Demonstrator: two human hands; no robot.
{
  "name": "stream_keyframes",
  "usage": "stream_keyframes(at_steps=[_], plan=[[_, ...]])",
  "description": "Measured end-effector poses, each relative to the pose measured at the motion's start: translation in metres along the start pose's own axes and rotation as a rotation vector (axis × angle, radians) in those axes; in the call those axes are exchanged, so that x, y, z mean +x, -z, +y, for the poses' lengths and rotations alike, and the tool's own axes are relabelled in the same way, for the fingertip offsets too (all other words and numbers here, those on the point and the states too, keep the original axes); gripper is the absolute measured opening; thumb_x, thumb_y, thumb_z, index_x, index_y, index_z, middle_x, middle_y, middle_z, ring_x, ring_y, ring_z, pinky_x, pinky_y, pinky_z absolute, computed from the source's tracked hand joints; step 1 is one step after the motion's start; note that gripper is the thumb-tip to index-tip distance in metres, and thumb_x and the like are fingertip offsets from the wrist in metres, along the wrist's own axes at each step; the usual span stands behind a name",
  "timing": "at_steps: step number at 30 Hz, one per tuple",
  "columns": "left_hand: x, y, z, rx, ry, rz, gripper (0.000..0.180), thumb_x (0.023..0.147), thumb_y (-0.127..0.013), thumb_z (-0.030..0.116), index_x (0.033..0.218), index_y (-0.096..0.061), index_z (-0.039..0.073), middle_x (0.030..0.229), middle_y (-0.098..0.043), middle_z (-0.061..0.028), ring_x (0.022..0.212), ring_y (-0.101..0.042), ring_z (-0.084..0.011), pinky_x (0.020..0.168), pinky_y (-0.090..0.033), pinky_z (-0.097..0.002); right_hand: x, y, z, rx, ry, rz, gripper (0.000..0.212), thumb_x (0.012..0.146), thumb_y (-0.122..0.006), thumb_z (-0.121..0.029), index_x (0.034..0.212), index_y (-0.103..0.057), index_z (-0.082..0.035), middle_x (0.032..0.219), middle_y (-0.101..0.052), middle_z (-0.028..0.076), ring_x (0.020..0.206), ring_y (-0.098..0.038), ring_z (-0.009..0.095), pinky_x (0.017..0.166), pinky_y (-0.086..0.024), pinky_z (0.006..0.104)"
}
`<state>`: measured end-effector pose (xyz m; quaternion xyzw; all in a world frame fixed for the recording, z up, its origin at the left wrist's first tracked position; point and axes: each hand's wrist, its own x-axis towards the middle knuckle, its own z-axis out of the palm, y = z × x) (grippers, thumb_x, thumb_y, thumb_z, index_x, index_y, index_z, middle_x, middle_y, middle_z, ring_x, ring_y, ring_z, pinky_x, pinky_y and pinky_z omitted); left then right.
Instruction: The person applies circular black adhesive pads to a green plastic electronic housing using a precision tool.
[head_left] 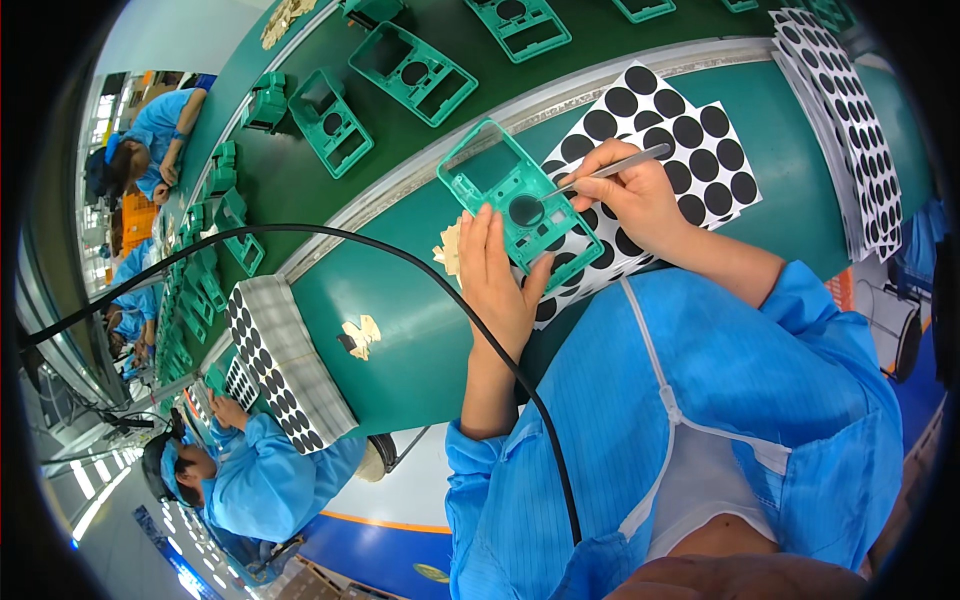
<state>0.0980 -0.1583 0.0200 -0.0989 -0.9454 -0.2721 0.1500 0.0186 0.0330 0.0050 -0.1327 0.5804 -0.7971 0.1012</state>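
Note:
My left hand (pixel 500 285) holds a green plastic housing (pixel 548 232) at its near left edge, fingers along the side and thumb at the lower end. The housing lies tilted over white sheets of black round stickers (pixel 735 185). A black disc (pixel 526 209) sits in its round recess. In my right hand (pixel 640 205) is a pair of metal tweezers (pixel 638 158), pinched between thumb and fingers. Their tip points down at the housing's right edge, close to the disc; whether it touches is too small to tell.
Beyond a metal rail, several green housings (pixel 413 75) lie on a conveyor belt (pixel 385 150). Sticker sheet stacks stand left (pixel 290 350) and right (pixel 845 130). Peeled scraps (pixel 361 336) lie on the table. A black cable (pixel 400 255) crosses the view. Co-workers in blue sit at left.

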Motion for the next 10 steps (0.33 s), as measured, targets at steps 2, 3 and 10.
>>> stream_keyframes(at_steps=[2, 3, 10], plan=[[0.0005, -0.0012, 0.0001, 0.004, -0.008, 0.014, 0.067, 0.071, -0.079, 0.017, 0.125, -0.048, -0.01, 0.133, -0.046, -0.0247, 0.128, -0.04, -0.0458, 0.105, -0.035, -0.0507, 0.0003, -0.001, -0.0005, 0.008, -0.006, 0.008, 0.007, 0.09, -0.061, -0.006, 0.093, -0.058, 0.001, 0.086, -0.063, 0.006, 0.072, -0.062, 0.008, 0.067, -0.05, 0.0202], [0.0002, -0.0018, -0.0005, 0.011, -0.011, 0.02, 0.067, 0.071, -0.08, 0.017, 0.124, -0.048, -0.01, 0.133, -0.046, -0.0243, 0.128, -0.04, -0.0456, 0.105, -0.035, -0.0506, 0.0006, -0.0007, 0.0002, 0.0, -0.003, 0.004, 0.007, 0.09, -0.061, -0.006, 0.092, -0.058, 0.001, 0.086, -0.063, 0.006, 0.072, -0.062, 0.008, 0.067, -0.05, 0.0201], [-0.0038, -0.0046, -0.0053, -0.045, -0.006, 0.031, 0.071, 0.071, -0.08, 0.018, 0.13, -0.046, -0.001, 0.137, -0.045, -0.0178, 0.133, -0.035, -0.0418, 0.109, -0.03, -0.048, 0.0001, 0.0002, 0.0011, -0.002, 0.004, -0.012, 0.008, 0.091, -0.06, -0.007, 0.094, -0.059, 0.0, 0.088, -0.064, 0.007, 0.072, -0.063, 0.009, 0.067, -0.051, 0.0202]])
